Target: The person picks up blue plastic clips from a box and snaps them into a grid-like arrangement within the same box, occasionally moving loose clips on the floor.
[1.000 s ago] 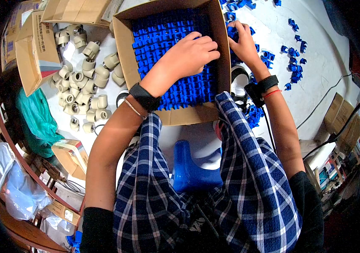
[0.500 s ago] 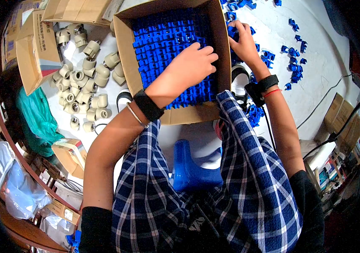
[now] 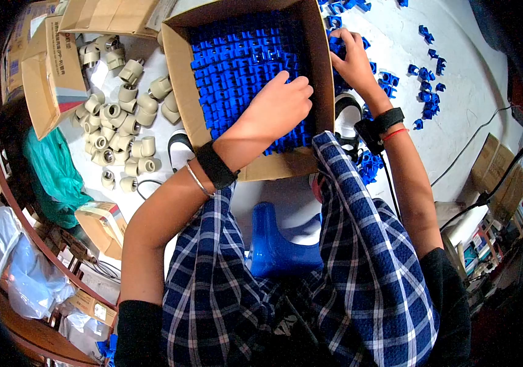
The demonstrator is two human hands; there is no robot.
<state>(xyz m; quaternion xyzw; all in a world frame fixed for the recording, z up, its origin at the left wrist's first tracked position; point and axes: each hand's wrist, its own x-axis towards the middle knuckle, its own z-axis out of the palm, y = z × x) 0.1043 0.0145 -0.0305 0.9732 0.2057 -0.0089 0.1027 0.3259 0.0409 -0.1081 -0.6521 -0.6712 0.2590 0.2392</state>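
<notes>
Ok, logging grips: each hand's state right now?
Left hand: fingers curled on blue clips in the box; hold cannot be told.
Right hand: touching loose clips outside; cannot be told.

Open carton (image 3: 53, 67), left of the box of blue clips (image 3: 183, 79): a dark printed line runs along its flap, seemingly with "PP-R" in it, the rest too small to read. White label on the small carton (image 3: 93, 309) at lower left: illegible.
</notes>
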